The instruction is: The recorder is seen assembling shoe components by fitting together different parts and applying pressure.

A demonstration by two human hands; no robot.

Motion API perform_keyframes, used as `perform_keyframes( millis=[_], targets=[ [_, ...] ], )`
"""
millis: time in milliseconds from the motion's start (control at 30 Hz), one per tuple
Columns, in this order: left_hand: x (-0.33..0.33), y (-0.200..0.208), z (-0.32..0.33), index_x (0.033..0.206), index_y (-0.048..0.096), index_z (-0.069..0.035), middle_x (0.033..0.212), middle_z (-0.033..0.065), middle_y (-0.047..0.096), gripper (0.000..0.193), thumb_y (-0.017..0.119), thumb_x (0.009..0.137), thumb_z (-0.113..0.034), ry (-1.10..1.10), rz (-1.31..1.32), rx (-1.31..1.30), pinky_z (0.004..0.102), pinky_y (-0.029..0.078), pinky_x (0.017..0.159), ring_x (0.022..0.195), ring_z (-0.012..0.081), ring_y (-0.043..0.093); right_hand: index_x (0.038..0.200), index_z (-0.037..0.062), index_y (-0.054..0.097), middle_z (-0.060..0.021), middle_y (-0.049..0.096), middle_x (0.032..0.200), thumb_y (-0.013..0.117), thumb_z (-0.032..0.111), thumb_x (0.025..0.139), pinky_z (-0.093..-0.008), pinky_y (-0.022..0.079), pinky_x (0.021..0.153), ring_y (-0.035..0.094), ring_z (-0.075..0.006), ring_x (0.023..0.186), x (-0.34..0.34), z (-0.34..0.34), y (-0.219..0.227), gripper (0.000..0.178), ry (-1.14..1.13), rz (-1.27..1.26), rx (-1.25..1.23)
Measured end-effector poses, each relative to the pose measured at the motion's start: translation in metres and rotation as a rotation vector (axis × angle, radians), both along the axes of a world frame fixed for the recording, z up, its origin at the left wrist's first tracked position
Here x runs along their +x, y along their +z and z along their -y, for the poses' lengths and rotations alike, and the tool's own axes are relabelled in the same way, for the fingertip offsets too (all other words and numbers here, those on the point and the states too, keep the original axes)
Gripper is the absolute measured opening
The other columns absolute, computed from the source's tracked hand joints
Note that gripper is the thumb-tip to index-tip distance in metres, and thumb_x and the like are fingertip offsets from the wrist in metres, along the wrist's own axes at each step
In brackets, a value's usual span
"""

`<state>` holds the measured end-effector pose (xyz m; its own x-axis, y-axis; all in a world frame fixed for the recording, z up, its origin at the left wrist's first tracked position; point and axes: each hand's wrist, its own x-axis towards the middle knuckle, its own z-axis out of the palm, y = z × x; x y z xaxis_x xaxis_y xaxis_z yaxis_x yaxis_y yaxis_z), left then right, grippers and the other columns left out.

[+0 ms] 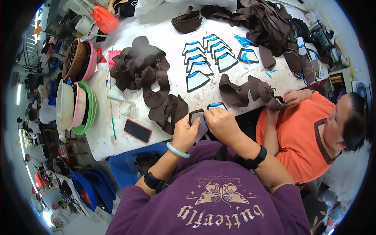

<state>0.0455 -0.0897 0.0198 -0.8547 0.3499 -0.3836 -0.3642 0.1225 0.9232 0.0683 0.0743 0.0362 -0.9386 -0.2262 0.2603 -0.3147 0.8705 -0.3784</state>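
Note:
At the table's near edge my left hand (185, 132) grips a small grey panel with a dark edge (202, 128), thumb on its face. My right hand (223, 123) is closed in a pinch at the panel's upper right edge; its fingertips hide what lies between them. Just beyond the right hand lies a similar white panel with a blue strip (216, 105). To the left of my hands rests a brown fabric piece (172, 113). Farther off, several dark-edged white panels (199, 81) overlap in two rows.
A phone (138, 130) and a glass cup (126, 109) lie left on the white table (100, 135). Brown fabric heaps (135, 66) and blue scraps (243, 40) lie beyond. Stacked baskets (92, 105) stand left. A person in orange (301, 137) handles a brown piece (270, 98) at right.

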Motion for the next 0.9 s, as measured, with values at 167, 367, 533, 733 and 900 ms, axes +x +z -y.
perform_keyframes(
  millis=[167,367,533,733,900],
  targets=[
    [0.003,-0.003,0.008,0.118,0.064,0.000,0.090,0.0058,0.070,0.027,0.057,0.092,-0.007,0.013,-0.142,-0.083,0.0251,0.050,0.070,0.076,0.0069,0.058,0.077,0.0015,0.062,-0.0155,0.062,0.073,0.060,0.009,0.079,-0.0400,0.051,0.061,0.063,-0.0324,0.069,-0.003,0.017,-0.018,0.008,-0.179,0.102,-0.339],
    [0.014,0.025,0.024,0.122,0.060,0.000,0.097,0.0025,0.066,0.028,0.057,0.096,-0.010,0.150,0.051,0.222,0.0213,0.048,0.073,0.082,0.0059,0.057,0.081,-0.0010,0.066,-0.0205,0.065,0.072,0.061,0.012,0.080,-0.0401,0.051,0.062,0.066,-0.0336,0.067,0.006,-0.015,-0.058,0.014,-0.515,0.353,-0.603],
    [0.015,0.031,0.042,0.109,0.062,-0.002,0.098,0.0045,0.066,0.019,0.057,0.096,-0.015,0.407,0.251,0.495,0.0286,0.053,0.077,0.089,0.0136,0.064,0.082,-0.0014,0.066,-0.0189,0.065,0.070,0.066,0.015,0.080,-0.0354,0.050,0.064,0.066,-0.0287,0.067,0.066,-0.045,-0.085,0.017,-0.180,0.505,-0.172],
    [0.040,0.028,0.027,0.113,0.059,-0.004,0.109,0.0060,0.064,0.022,0.054,0.098,-0.019,0.450,0.340,0.711,0.0343,0.049,0.090,0.102,0.0176,0.061,0.098,0.0013,0.064,-0.0020,0.063,0.081,0.070,0.019,0.087,-0.0238,0.048,0.071,0.058,-0.0084,0.075,0.055,-0.017,0.007,0.022,-0.182,0.794,-1.192],
    [0.064,0.031,0.010,0.124,0.054,-0.002,0.118,0.0092,0.061,0.032,0.049,0.100,-0.023,0.306,0.357,0.735,0.0353,0.044,0.099,0.110,0.0199,0.059,0.101,0.0019,0.062,0.0029,0.061,0.087,0.066,0.015,0.091,-0.0209,0.044,0.069,0.054,-0.0052,0.078,0.060,-0.010,0.022,0.017,-0.131,0.810,-1.417]
  ],
)
